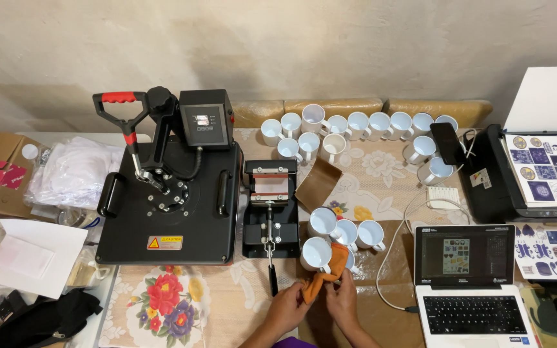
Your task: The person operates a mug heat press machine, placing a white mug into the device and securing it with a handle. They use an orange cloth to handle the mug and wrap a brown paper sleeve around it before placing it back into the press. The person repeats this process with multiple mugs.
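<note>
While gloved: five near mugs [323, 222].

Materials and finishes, bench view.
We note glossy white ceramic mugs [323, 222], soft matt orange cloth [327, 270], matt black metal heat press [169, 193], smooth paper sheets [546, 167], and patterned fabric tablecloth [381, 174].

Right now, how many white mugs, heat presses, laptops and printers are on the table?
White mugs: 19 (14 at back, 5 in front, one half hidden by the orange cloth)
Heat presses: 2
Laptop: 1
Printer: 1
Total: 23
</note>
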